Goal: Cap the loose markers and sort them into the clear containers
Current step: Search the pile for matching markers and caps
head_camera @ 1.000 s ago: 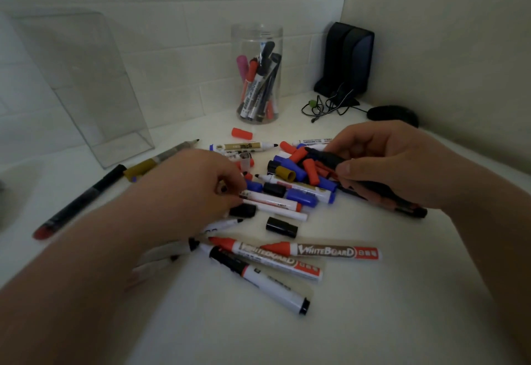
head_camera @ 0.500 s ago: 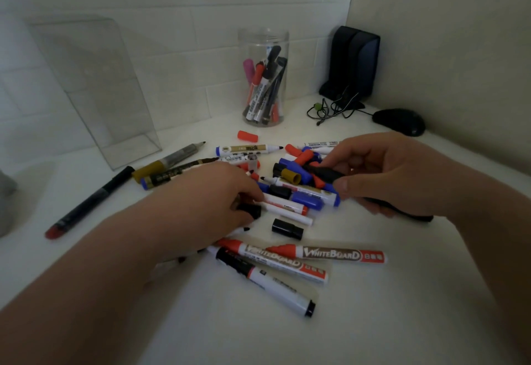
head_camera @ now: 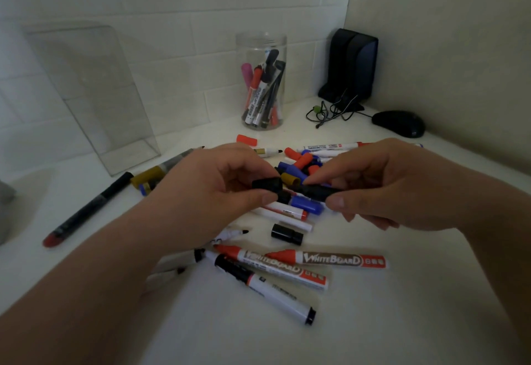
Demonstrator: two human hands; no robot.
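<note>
**Black cap and black marker held end to end over the pile**

Left hand [head_camera: 227, 189]: thumb and forefinger curled, pinching a black cap [head_camera: 266, 185]. Right hand [head_camera: 376, 189]: fingers curled round a black marker [head_camera: 316, 193], thumb on the near side, only a short length of barrel showing. Cap and marker lie in 1 line, end to end, both held above the table [head_camera: 402, 307]. Whether the tip is inside the cap: cannot tell.

Under and just beyond the hands: mixed pile [head_camera: 301, 165] of blue, red and ochre caps and markers.

Near side of the pile:
- 1 loose cap [head_camera: 287, 234], black, on its side.
- 2 red WHITEBOARD markers [head_camera: 330, 260], capped, close together.
- 1 white marker [head_camera: 258, 284] with a black cap, nearest of all.

Left: long dark pen [head_camera: 86, 209] with a red near end, well apart from the pile. 1 red cap [head_camera: 247, 139] lies between the pile and the jar.

Containers: round clear jar [head_camera: 261, 45], far centre, upright, several markers standing in it. Rectangular clear container [head_camera: 86, 91], far left.

Far right corner: black speaker [head_camera: 352, 65], tangled cable [head_camera: 330, 109], black mouse [head_camera: 399, 123].
</note>
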